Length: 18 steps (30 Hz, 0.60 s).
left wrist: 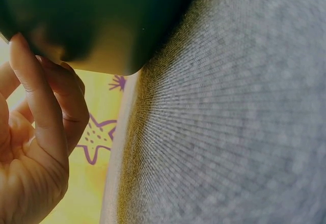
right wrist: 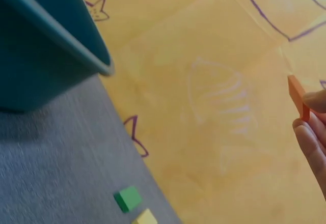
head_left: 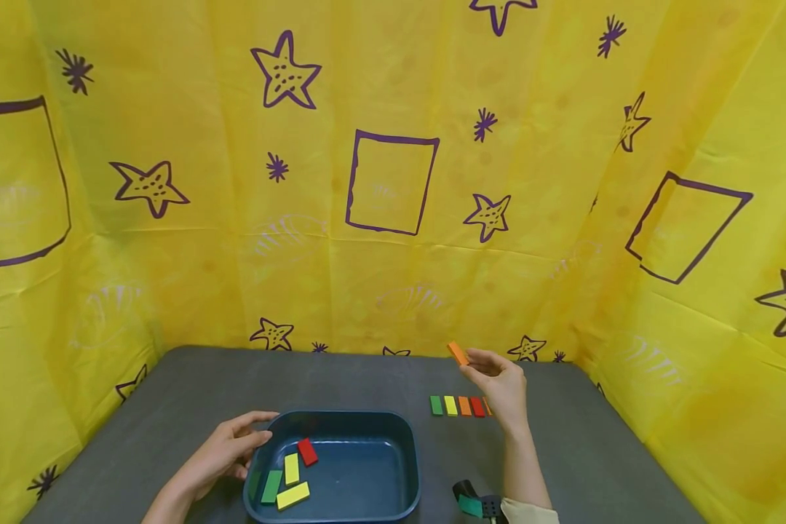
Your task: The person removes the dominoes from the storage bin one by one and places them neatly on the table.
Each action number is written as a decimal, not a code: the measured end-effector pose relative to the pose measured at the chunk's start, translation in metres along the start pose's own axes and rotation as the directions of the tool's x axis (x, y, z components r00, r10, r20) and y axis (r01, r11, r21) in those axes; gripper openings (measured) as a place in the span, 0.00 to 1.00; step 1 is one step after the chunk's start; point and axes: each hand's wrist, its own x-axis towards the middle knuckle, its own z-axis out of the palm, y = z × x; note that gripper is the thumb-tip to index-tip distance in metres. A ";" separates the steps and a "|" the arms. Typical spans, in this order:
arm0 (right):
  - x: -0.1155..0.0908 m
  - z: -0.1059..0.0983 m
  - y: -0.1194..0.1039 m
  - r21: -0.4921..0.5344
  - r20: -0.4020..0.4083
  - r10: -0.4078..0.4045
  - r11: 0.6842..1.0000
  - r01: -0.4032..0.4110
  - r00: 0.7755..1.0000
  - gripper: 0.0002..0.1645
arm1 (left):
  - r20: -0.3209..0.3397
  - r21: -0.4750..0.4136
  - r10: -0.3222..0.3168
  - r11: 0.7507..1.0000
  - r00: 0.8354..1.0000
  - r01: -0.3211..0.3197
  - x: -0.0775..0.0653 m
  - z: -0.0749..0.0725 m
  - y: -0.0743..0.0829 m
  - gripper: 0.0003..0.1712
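My right hand (head_left: 501, 382) pinches an orange block (head_left: 458, 354) between thumb and fingertips, raised above the far part of the table. In the right wrist view that orange block (right wrist: 298, 98) stands edge-on in the fingers. Beneath the hand lies a row of blocks: green (head_left: 436, 405), yellow (head_left: 450, 405), orange (head_left: 464, 406), red (head_left: 477, 407), and another orange one partly hidden by the hand. My left hand (head_left: 219, 451) holds the left rim of a dark blue bin (head_left: 411, 466). Inside the bin are a red block (head_left: 307, 452), two yellow blocks (head_left: 291, 469) and a green block (head_left: 271, 487).
A dark grey table (head_left: 602, 437) carries everything. Yellow curtains (head_left: 393, 291) with purple drawings stand behind it and at both sides. Near my right sleeve (head_left: 529, 511) shows a black and green device (head_left: 477, 504), apparently strapped at the wrist.
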 end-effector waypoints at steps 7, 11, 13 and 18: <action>0.003 -0.010 0.015 -0.091 -0.101 0.029 0.995 -0.038 0.994 0.19 | 0.025 -0.014 0.026 1.000 0.999 -0.026 0.001 -0.001 -0.003 0.36; 0.006 -0.013 0.030 -0.180 -0.159 0.023 0.982 -0.052 0.987 0.19 | 0.039 -0.029 0.039 0.999 0.998 -0.038 0.001 -0.002 -0.003 0.36; 0.007 -0.015 0.038 -0.211 -0.175 0.017 0.976 -0.055 0.984 0.18 | 0.045 -0.033 0.044 0.999 0.998 -0.042 0.001 -0.002 -0.003 0.36; 0.008 -0.020 0.055 -0.239 -0.215 0.026 0.968 -0.079 0.976 0.18 | 0.039 -0.030 0.042 0.999 0.998 -0.041 0.001 -0.001 -0.002 0.36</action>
